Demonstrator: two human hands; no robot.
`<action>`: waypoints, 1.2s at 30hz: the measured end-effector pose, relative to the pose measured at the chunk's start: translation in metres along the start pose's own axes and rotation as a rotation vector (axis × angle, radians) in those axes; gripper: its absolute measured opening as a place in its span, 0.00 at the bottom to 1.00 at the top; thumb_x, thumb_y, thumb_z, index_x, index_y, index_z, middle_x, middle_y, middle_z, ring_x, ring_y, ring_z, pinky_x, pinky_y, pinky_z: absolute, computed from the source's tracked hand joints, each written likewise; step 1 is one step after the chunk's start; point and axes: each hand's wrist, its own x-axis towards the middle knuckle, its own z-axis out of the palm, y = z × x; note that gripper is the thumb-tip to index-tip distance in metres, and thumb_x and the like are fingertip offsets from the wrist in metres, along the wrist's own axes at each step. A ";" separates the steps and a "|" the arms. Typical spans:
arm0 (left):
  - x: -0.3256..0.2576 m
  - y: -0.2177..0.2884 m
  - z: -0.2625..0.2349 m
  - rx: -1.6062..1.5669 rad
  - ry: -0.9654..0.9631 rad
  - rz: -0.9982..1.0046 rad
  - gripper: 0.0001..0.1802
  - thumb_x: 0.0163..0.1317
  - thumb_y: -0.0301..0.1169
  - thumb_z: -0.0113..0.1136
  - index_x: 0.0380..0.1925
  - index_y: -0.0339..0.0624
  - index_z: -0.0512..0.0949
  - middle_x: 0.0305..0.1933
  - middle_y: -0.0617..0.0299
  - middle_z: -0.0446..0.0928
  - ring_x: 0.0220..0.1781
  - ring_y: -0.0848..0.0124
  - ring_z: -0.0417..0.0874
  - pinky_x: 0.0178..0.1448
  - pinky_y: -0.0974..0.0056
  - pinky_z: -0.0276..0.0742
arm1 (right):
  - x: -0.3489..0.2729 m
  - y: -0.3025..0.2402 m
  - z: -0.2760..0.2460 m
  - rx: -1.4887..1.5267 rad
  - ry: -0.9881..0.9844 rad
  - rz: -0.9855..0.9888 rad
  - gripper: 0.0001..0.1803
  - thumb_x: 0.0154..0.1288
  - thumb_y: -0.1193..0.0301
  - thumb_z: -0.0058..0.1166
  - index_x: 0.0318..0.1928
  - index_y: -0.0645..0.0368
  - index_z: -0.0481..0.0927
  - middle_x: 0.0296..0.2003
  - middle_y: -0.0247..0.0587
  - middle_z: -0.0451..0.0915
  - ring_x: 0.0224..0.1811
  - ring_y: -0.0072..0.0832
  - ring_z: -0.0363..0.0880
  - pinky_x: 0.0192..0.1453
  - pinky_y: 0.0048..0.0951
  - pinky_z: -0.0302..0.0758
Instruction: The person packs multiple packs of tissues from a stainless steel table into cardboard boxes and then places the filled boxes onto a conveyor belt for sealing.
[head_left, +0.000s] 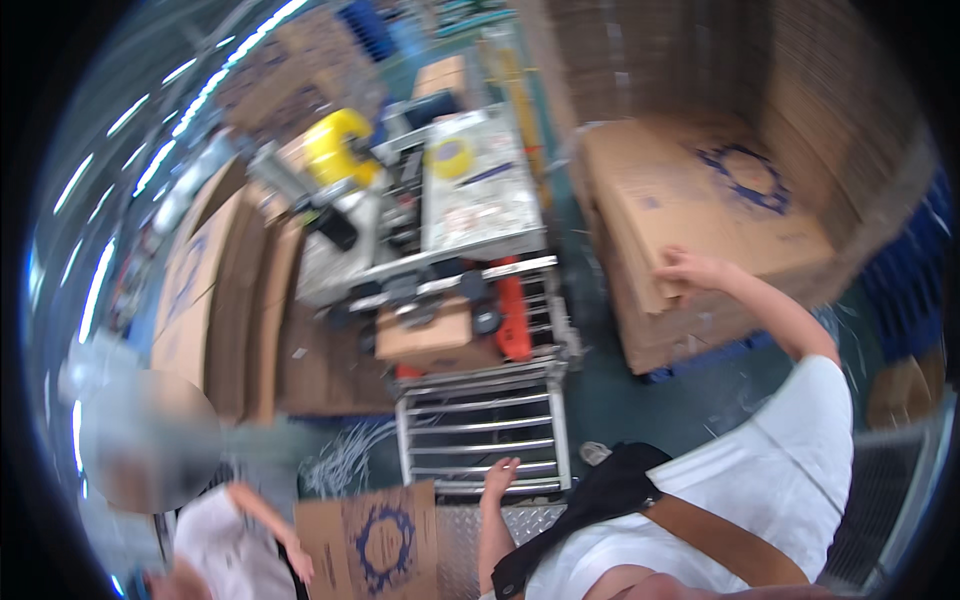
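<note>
Cardboard stack (650,170): edge at right hand (694,271); whether clamped, cannot tell.
Left hand (499,480): near roller conveyor (480,428); grip unclear.

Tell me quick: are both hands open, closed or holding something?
Left hand: near metal rollers; can't tell if open.
Right hand: at cardboard stack; can't tell if gripping.

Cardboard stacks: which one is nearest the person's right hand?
The flat-lying stack on the right; the right hand is at its edge, whereas the left cartons stand upright.
</note>
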 end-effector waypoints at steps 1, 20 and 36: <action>-0.010 -0.043 -0.006 -0.006 0.043 -0.016 0.33 0.53 0.52 0.57 0.48 0.34 0.73 0.36 0.51 0.80 0.31 0.70 0.81 0.41 0.66 0.75 | 0.009 -0.022 -0.025 0.038 -0.005 0.060 0.43 0.38 0.58 0.68 0.59 0.45 0.65 0.53 0.58 0.65 0.58 0.54 0.61 0.60 0.44 0.63; -0.356 0.007 -0.005 -0.669 0.895 0.805 0.34 0.59 0.30 0.56 0.63 0.39 0.54 0.64 0.52 0.60 0.65 0.62 0.61 0.64 0.60 0.58 | -0.107 -0.462 -0.247 -0.607 1.409 -0.773 0.23 0.50 0.53 0.59 0.15 0.55 0.64 0.13 0.30 0.62 0.16 0.24 0.65 0.21 0.24 0.65; -0.537 -0.142 0.033 -0.604 1.605 -0.087 0.14 0.54 0.36 0.62 0.31 0.34 0.80 0.29 0.57 0.80 0.34 0.72 0.79 0.43 0.69 0.72 | -0.046 -0.732 0.007 0.308 0.422 -1.463 0.22 0.44 0.50 0.59 0.28 0.57 0.75 0.31 0.37 0.74 0.38 0.32 0.73 0.45 0.36 0.67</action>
